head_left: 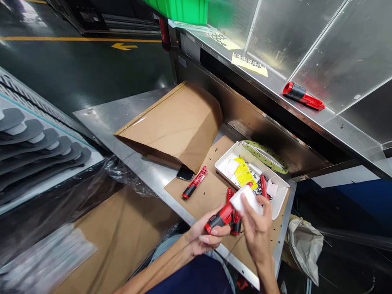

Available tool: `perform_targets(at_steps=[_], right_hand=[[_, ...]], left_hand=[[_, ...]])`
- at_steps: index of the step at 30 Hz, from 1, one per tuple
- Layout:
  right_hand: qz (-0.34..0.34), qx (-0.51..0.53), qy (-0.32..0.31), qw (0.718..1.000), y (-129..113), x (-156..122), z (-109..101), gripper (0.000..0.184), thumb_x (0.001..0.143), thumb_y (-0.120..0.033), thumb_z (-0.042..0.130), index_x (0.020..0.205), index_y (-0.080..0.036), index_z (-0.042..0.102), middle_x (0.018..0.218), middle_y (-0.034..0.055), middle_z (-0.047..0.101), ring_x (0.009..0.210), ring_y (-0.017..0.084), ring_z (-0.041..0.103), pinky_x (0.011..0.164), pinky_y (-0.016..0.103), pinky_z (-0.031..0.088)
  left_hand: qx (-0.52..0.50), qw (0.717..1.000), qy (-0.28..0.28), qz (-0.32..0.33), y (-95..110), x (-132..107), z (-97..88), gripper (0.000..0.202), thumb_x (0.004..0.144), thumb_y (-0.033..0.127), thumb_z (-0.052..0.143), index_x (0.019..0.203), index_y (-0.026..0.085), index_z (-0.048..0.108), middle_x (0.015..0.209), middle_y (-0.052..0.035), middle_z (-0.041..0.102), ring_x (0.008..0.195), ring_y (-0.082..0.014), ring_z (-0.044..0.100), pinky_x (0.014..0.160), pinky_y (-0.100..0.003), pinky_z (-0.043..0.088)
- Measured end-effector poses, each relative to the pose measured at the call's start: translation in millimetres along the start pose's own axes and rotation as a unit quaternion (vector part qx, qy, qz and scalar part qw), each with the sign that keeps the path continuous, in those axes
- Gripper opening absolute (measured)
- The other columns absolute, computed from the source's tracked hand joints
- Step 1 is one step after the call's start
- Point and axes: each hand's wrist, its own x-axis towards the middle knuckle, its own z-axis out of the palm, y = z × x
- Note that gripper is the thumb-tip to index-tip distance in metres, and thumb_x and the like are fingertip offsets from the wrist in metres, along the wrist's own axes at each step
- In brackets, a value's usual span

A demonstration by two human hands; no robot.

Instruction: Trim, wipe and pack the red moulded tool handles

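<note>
Our left hand (208,236) closes firmly around a red-and-black plastic tool (221,218). Our right hand (255,224) pinches a white pad (246,200) against it, just above the steel bench (131,147).

We observe a dark green floor (76,73) with a yellow line (76,38) and yellow arrow (124,46), beside a stainless-steel workbench (128,141) with a raised steel shelf (343,128).

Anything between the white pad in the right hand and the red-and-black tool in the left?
Nothing visible. The white pad sits against the red end of the red-and-black tool, held in the left hand; the right hand pinches the pad.
</note>
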Motion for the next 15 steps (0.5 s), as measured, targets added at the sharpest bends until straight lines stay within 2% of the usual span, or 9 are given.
perform_targets(at_steps=[2,4,8,12,15], right_hand=[[0.002,0.019,-0.024,1.000,-5,1,4,0.043,0.097,-0.025,0.055,0.138,-0.039,0.058,0.120,0.0099,0.049,0.114,0.025,0.051,0.092,0.046,0.050],[0.029,0.028,-0.032,0.999,-8,5,7,0.039,0.097,-0.028,0.055,0.135,-0.037,0.061,0.119,0.0097,0.051,0.113,0.025,0.051,0.094,0.046,0.049],[0.124,0.034,0.019,0.992,-12,12,13,0.038,0.098,-0.039,0.053,0.134,-0.031,0.063,0.115,0.0104,0.053,0.110,0.026,0.052,0.093,0.045,0.049],[0.126,0.099,-0.024,0.987,-17,12,18,0.038,0.098,-0.038,0.054,0.134,-0.033,0.062,0.113,0.0085,0.055,0.109,0.023,0.053,0.093,0.042,0.050],[0.137,0.103,0.018,0.985,-11,17,20,0.035,0.095,-0.042,0.057,0.127,-0.031,0.068,0.112,0.0075,0.054,0.108,0.023,0.053,0.095,0.044,0.049]], left_hand=[[0.003,1.000,0.008,0.010,0,0,1.3,0.040,0.102,0.033,0.044,0.077,0.007,0.061,0.044,0.0069,0.044,0.025,0.0021,0.010,0.028,-0.008,0.006],[0.008,1.000,0.018,0.020,0,2,2.0,0.039,0.102,0.035,0.045,0.078,0.008,0.060,0.045,0.0065,0.045,0.026,0.0018,0.011,0.028,-0.008,0.006],[0.019,0.998,0.039,0.051,-3,7,1.0,0.034,0.101,0.038,0.047,0.083,0.013,0.059,0.047,0.0059,0.048,0.026,0.0012,0.013,0.028,-0.008,0.003],[0.037,0.995,0.058,0.068,-6,12,-1.7,0.037,0.099,0.035,0.051,0.069,0.013,0.053,0.044,0.0054,0.047,0.027,0.0015,0.011,0.029,-0.009,0.003],[0.048,0.996,0.057,0.053,-8,12,-1.8,0.035,0.101,0.038,0.047,0.077,0.013,0.057,0.046,0.0044,0.050,0.026,0.0004,0.013,0.028,-0.010,0.003]])
